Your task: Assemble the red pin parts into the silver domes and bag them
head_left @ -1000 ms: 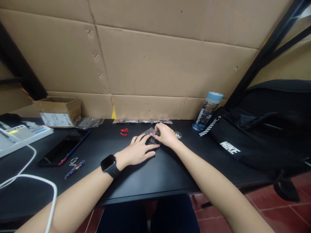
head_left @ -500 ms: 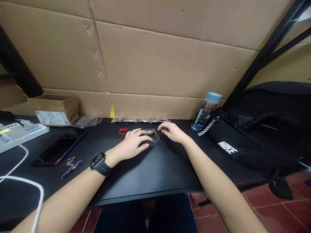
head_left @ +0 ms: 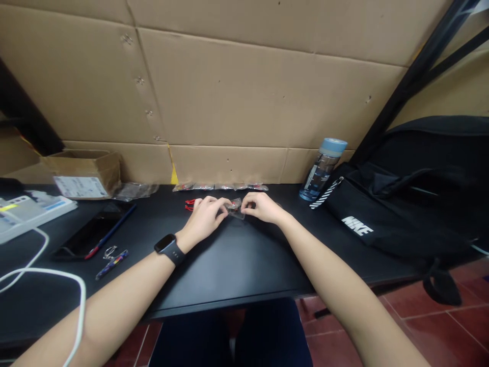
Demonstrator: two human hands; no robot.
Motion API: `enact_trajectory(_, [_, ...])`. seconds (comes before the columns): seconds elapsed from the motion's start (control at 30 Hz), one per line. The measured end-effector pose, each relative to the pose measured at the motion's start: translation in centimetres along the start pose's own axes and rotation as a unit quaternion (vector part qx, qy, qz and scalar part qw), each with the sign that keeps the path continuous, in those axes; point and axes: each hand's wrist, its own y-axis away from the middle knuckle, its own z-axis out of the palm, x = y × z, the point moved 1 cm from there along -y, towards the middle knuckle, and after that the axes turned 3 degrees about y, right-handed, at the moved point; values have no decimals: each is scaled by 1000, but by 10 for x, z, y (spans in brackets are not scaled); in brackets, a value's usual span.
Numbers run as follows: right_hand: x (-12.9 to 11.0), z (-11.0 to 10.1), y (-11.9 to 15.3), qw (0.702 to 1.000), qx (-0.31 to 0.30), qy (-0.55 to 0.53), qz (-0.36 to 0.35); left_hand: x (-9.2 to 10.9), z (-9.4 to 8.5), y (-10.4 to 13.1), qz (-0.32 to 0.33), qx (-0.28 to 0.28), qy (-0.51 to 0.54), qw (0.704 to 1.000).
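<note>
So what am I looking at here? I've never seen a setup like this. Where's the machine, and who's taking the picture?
There's no machine: these are a person's own bare hands, seen by a camera worn on the head, looking forward and down. The left hand, on the arm with the black watch, and the right hand both have fingertips at a small clear packet with something red; how firmly each grips is hard to tell. On the black table lie red loops, a phone and a row of packets. A cardboard box stands at the left, a bottle and a black bag at the right.
</note>
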Motion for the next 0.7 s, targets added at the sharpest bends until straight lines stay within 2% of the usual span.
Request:
enact_trajectory(0.2, [6,-2,0,1000,-10,-28,-2,-5,-4,1,-79,26,99,992])
enact_trajectory(0.43, [12,0,-3,990,-24,-90,102,-17,4,1,-167,44,239,956])
enact_trajectory(0.57, [10,10,-6,987,-23,-51,151,-18,9,0,-203,48,232,950])
enact_trajectory(0.7, [6,22,-10,978,3,51,203,-15,7,-3,-190,39,160,968])
